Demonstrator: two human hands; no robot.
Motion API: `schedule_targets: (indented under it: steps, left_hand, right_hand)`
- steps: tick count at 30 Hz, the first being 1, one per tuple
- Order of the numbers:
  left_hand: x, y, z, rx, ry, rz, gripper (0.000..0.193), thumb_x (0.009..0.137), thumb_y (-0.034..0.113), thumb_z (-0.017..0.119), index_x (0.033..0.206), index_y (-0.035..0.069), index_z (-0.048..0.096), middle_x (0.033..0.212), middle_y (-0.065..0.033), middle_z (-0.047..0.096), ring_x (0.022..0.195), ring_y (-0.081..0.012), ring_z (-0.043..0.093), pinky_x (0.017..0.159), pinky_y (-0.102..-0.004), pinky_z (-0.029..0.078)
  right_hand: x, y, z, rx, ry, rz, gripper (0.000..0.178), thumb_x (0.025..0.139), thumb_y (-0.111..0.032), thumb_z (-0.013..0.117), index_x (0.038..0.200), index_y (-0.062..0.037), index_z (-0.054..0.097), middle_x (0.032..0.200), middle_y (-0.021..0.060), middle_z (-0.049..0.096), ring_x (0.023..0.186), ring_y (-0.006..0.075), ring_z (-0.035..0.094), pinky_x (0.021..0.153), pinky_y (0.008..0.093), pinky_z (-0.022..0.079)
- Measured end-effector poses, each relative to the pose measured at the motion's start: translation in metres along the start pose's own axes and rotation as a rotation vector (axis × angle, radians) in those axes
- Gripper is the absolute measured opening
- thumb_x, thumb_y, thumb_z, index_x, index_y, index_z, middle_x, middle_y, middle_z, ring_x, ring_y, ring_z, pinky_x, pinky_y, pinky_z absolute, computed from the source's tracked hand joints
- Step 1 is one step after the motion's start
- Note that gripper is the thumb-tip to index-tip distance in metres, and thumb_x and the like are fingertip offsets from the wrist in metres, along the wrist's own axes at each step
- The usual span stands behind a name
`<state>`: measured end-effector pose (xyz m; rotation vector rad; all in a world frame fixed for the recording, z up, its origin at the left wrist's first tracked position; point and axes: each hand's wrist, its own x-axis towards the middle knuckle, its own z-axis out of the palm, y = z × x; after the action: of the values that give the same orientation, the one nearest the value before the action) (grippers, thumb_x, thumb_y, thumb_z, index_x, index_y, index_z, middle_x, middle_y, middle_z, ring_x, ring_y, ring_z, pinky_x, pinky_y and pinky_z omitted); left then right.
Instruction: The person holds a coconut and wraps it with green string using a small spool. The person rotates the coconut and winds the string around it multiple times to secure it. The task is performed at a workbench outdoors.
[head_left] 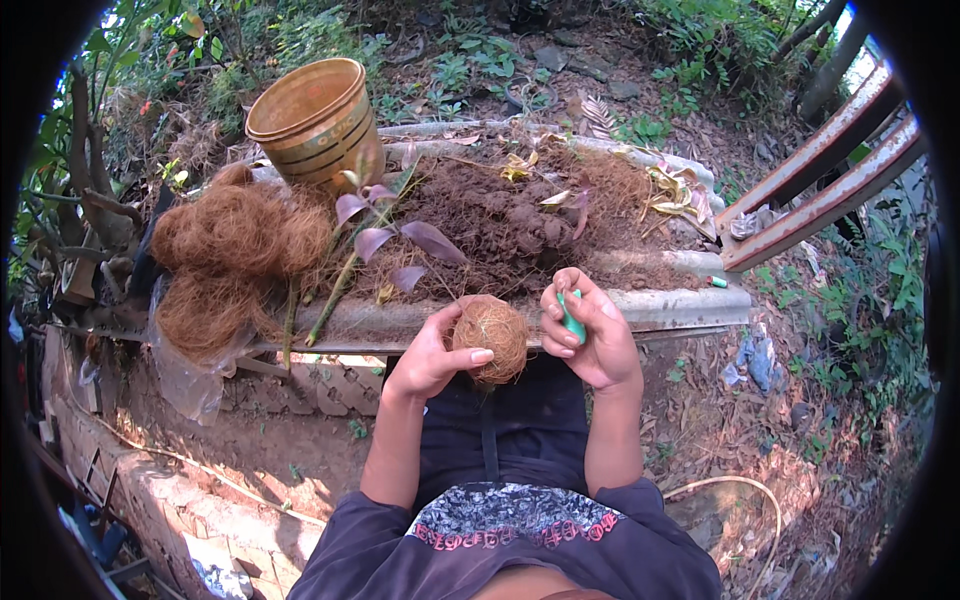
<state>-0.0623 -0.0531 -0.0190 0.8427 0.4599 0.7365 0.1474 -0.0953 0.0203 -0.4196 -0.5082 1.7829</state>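
Ridged grey sheet (668,308), crumbly soil (492,218); left fingers (466,358) hold fibrous ball (496,332)

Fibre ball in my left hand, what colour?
The fibre ball is brown, clearest in the head view.

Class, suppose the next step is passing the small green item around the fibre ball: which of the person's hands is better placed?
Probably the right hand: it already grips the green item close beside the fibre ball, which the left hand is holding.
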Motion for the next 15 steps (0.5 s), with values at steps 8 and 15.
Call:
schedule_targets:
  steps: [8, 15]
  left_hand:
    - [0.005, -0.005, -0.001, 0.276, 0.001, 0.228, 0.072, 0.062, 0.003, 0.078, 0.125, 0.002, 0.045, 0.118, -0.0100, 0.053, 0.110, -0.0193, 0.053, 0.097, -0.0335, 0.043]
    - [0.015, -0.008, 0.018, -0.092, 0.222, 0.334, 0.069, 0.073, 0.000, 0.071, 0.132, 0.007, 0.035, 0.116, -0.0089, 0.052, 0.107, -0.0187, 0.054, 0.092, -0.0340, 0.047]
  right_hand:
    - [-0.029, 0.011, 0.035, -0.560, -0.007, -0.138, 0.012, 0.088, -0.002, 0.055, 0.100, -0.0015, 0.052, 0.092, 0.0030, 0.053, 0.074, 0.0071, 0.051, 0.063, 0.0213, 0.042]
    - [-0.032, 0.023, 0.049, -0.890, -0.339, 0.062, 0.014, 0.089, -0.007, 0.056, 0.101, -0.0010, 0.055, 0.088, 0.0030, 0.056, 0.084, 0.0108, 0.054, 0.074, 0.0263, 0.044]
